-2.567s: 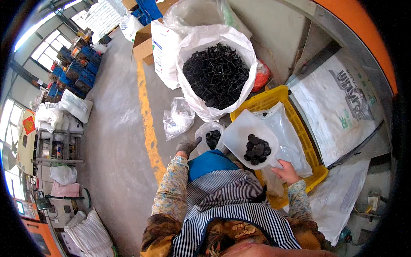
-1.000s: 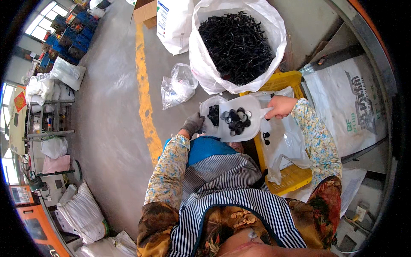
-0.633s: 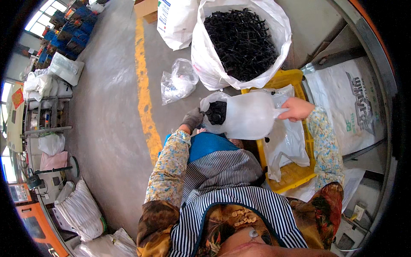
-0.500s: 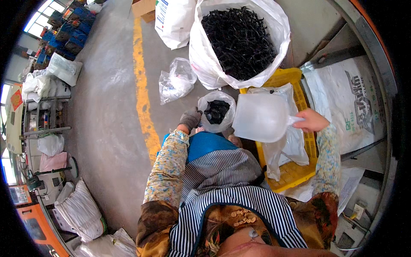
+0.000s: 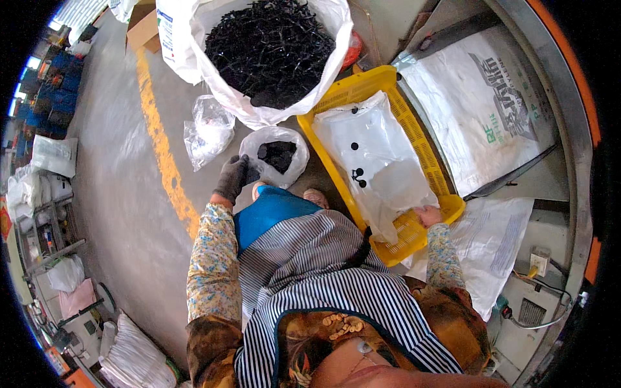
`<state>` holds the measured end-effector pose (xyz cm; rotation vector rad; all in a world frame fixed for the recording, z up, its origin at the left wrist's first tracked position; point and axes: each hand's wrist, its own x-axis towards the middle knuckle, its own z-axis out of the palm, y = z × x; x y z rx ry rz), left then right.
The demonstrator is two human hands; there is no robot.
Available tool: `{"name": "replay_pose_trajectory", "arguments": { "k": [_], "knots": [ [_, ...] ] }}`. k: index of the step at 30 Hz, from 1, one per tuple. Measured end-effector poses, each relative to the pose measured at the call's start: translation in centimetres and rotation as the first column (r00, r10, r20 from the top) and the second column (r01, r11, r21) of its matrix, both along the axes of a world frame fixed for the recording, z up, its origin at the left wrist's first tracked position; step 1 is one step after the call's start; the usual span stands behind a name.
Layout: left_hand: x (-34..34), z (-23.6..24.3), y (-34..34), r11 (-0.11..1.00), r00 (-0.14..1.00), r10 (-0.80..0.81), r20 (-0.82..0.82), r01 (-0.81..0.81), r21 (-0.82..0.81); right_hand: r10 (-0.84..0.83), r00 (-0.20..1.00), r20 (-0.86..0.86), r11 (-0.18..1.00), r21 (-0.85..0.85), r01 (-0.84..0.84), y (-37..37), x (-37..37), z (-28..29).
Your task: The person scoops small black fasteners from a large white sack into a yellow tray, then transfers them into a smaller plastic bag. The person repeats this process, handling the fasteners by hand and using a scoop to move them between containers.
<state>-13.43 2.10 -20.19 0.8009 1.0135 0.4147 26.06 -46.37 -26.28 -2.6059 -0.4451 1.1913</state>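
Note:
My left hand (image 5: 231, 180), in a dark grey glove, is closed at the left rim of a small clear plastic bag (image 5: 296, 169). Black pieces (image 5: 277, 155) lie inside this bag, which stands open on the floor. At the near right side of a yellow crate (image 5: 312, 132), my bare right hand (image 5: 428, 215) is closed around the handle end of a translucent white scoop (image 5: 396, 186). The scoop lies low over a clear plastic bag (image 5: 333, 129) in the crate. A few small black round parts (image 5: 358, 176) show on that bag.
A large white sack (image 5: 206, 64) full of black strips (image 5: 268, 52) stands beyond the small bag. Left of it are a crumpled clear bag (image 5: 208, 129) and a cardboard box (image 5: 143, 27). A white woven sack (image 5: 472, 110) lies right of the crate.
My right hand has lowered the scoop toward me into the yellow crate. My left hand still holds the small bag's rim. The whole view has swung toward the right.

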Motion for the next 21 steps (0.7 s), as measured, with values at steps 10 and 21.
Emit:
{"name": "replay_pose_trajectory", "arguments": {
  "k": [10, 21],
  "knots": [
    [-1.3, -5.1, 0.7, 0.706, 0.754, -0.226, -0.617, 0.563, 0.43, 0.078, 0.989, -0.129, 0.997, -0.001, -0.079, -3.7, -3.2, -13.0],
    [-3.1, 4.6, -1.5, 0.631, 0.831, 0.089, -0.549, 0.38, 0.677, 0.303, 0.945, -0.121, 0.948, -0.068, -0.312, -1.5, -2.9, -17.4]
  ]
}}
